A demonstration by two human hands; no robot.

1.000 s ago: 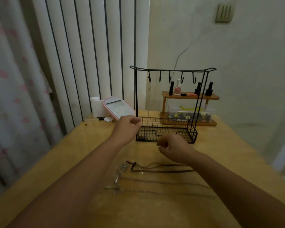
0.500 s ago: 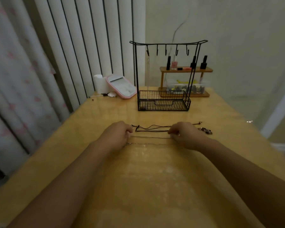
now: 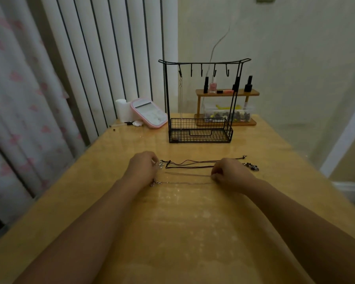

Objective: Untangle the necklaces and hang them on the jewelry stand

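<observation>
Three necklaces lie stretched left to right on the wooden table (image 3: pixel 193 222): a black cord necklace (image 3: pixel 191 163) farthest away, a thin silver chain (image 3: pixel 188 174) in the middle, and a second thin chain (image 3: pixel 184 183) nearest me. My left hand (image 3: pixel 143 168) pinches the silver pendant end of the middle chain. My right hand (image 3: pixel 229 174) pinches that chain's other end. The black wire jewelry stand (image 3: pixel 201 99) stands behind them, with one thin chain (image 3: pixel 181 103) hanging from its leftmost hook. Small charms (image 3: pixel 252 166) lie to the right of my right hand.
A pink tablet-like device (image 3: pixel 149 112) leans against a white roll (image 3: pixel 122 109) at the back left. A wooden shelf (image 3: pixel 226 93) with nail polish bottles and a clear box of beads (image 3: pixel 228 114) stands behind the stand. Vertical blinds and a curtain hang on the left.
Both hands came back from the stand to the necklaces on the table and took hold of the two ends of the middle chain. The view tilted slightly.
</observation>
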